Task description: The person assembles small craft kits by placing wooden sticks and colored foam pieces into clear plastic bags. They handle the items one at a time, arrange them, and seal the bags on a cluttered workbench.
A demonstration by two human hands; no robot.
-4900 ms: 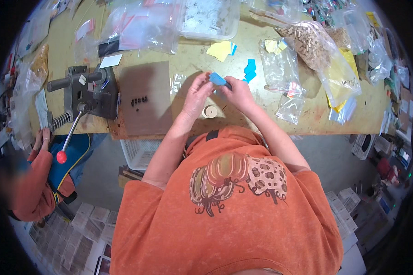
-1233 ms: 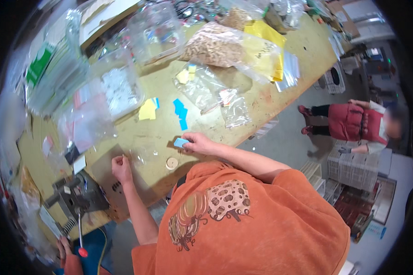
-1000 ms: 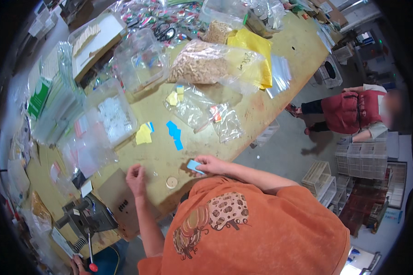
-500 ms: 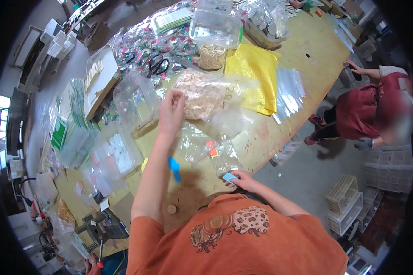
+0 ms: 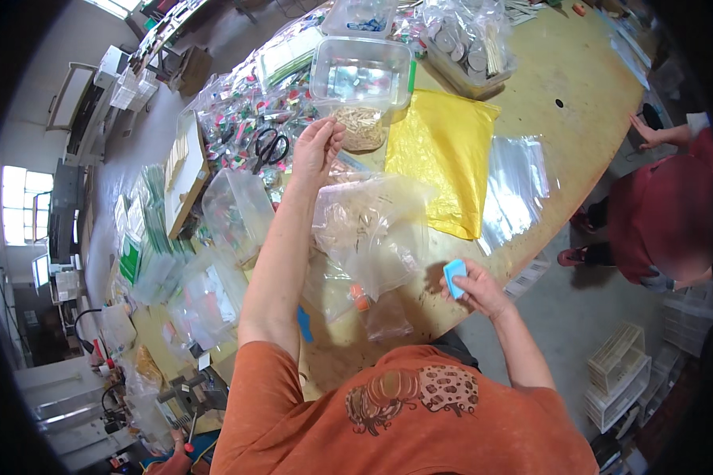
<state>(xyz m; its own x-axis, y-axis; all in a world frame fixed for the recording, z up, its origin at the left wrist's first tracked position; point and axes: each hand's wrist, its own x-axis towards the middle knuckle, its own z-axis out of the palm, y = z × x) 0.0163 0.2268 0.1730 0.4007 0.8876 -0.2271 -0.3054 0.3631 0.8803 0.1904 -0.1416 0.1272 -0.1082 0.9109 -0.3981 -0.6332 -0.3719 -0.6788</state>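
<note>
My left hand (image 5: 318,149) is raised over the far middle of the table, beside a clear bag of small pale wooden pieces (image 5: 360,129). Its fingers are pinched together; what they hold, if anything, is hidden. Below that hand lies a large, crumpled clear plastic bag (image 5: 372,218). My right hand (image 5: 483,291) grips a small light-blue rectangular block (image 5: 455,279) between thumb and fingers, near the table's right edge. Smaller clear bags, with an orange piece (image 5: 360,297) among them, lie closer to me. A strip of blue (image 5: 304,323) is partly behind my left forearm.
A yellow bag (image 5: 442,162) and flat clear sleeves (image 5: 515,190) cover the right side. Black-handled scissors (image 5: 271,149), a clear plastic tub (image 5: 362,71) and many small packets (image 5: 238,119) crowd the far left. A co-worker (image 5: 661,206) stands beyond the right edge.
My left hand has moved farther away, off the bag it was over, and that large bag now looks flatter. My right hand has lifted and shifted right with the blue block. The view has shifted.
</note>
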